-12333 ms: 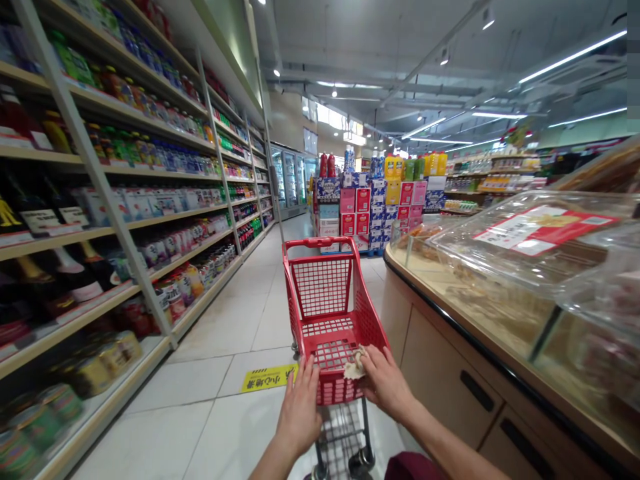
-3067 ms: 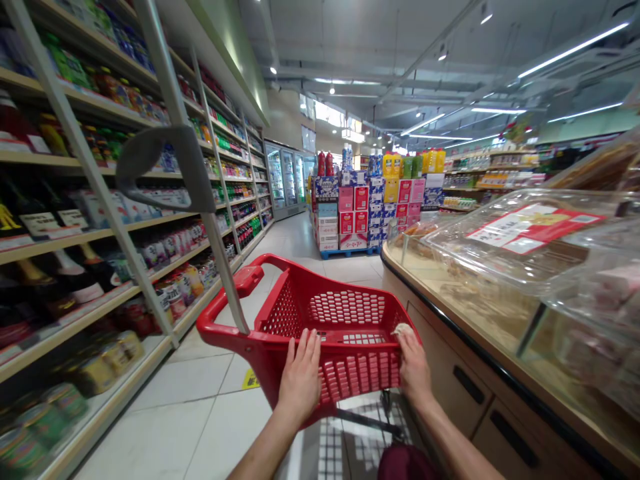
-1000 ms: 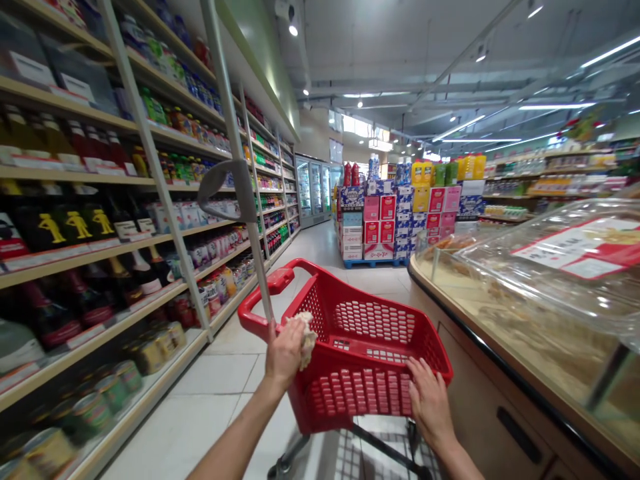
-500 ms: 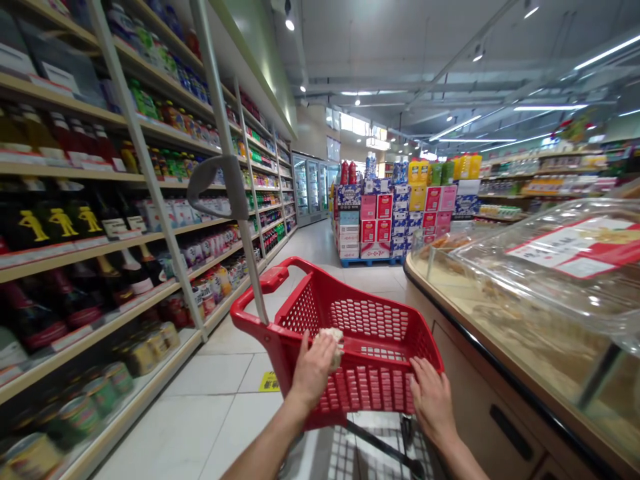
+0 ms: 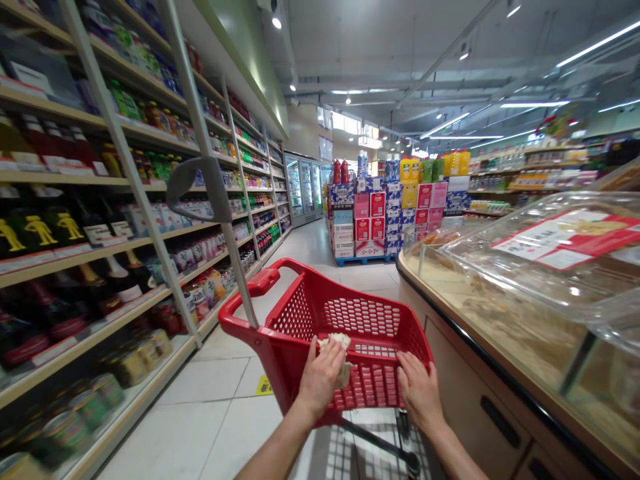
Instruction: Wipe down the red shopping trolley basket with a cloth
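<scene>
Pale tiled floor [image 5: 185,427] bounded by stocked shelves [image 5: 100,255] and wood-fronted counter [image 5: 463,380]. Red cart [image 5: 280,350] set between; cloth [image 5: 341,341] clamped on near rim [image 5: 373,359] by left hand [image 5: 320,381]; rim touched by right hand [image 5: 419,388], apart, fingers extended.

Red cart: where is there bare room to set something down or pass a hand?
Inside the red cart, the visible basket floor looks bare between far wall and near rim; part is hidden. Tiled floor is open between the shelves and cart. Crowded: the near rim, with left hand, pale cloth and right hand; the shelves; the counter with clear lids.
</scene>
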Tool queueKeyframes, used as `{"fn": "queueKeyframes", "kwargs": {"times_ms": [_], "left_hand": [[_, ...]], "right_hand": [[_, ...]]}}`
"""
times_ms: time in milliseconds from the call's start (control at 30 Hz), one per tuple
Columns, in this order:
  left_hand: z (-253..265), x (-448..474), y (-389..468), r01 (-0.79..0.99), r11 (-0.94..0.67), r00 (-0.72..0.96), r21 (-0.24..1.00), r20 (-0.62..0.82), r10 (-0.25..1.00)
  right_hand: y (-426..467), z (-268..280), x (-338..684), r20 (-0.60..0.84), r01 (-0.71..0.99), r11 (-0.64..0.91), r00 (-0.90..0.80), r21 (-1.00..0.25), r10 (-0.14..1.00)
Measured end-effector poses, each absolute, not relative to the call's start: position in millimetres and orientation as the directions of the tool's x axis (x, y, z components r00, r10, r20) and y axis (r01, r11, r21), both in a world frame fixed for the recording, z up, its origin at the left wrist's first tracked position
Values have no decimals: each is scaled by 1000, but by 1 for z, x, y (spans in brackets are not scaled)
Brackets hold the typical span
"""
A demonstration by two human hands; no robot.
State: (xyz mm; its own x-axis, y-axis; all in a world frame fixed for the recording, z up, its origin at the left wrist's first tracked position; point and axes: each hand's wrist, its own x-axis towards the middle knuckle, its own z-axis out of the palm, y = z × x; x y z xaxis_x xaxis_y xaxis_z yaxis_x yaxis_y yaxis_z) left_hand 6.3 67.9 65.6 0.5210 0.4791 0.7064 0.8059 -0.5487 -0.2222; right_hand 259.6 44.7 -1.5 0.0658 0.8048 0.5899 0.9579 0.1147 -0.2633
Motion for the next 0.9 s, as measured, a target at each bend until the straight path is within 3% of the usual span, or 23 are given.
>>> {"fn": "queueKeyframes", "kwargs": {"times_ms": [67, 167, 233, 433, 500, 633, 700, 800, 900], "left_hand": [[72, -10, 73, 826, -519, 498, -222, 718, 486], [87, -48, 82, 945, -313, 268, -94, 773, 576], [87, -51, 82, 958, -282, 216, -48, 767, 604], [65, 3, 69, 828, -554, 459, -86, 670, 583], [72, -8, 71, 833, -548, 448, -72, 668, 594], [84, -34, 79, 939, -343, 225, 19, 719, 658], [77, -22, 79, 927, -376, 262, 3, 713, 651], [62, 5, 76, 817, -571, 464, -81, 681, 566], [67, 0, 76, 830, -553, 441, -69, 689, 575]], "right_hand": [[44, -3, 267, 586, 961, 96, 78, -259, 807], [44, -7, 272, 586, 963, 68, 103, -262, 803], [45, -8, 265, 595, 962, 56, 120, -269, 795], [48, -4, 254, 589, 961, 120, 51, -248, 806], [47, -3, 260, 581, 962, 123, 44, -245, 812], [46, -3, 260, 584, 960, 91, 84, -264, 807], [46, -3, 255, 585, 959, 67, 112, -275, 803], [45, -2, 255, 566, 960, 85, 85, -267, 820], [42, -2, 267, 541, 957, 105, 61, -272, 839]]}}
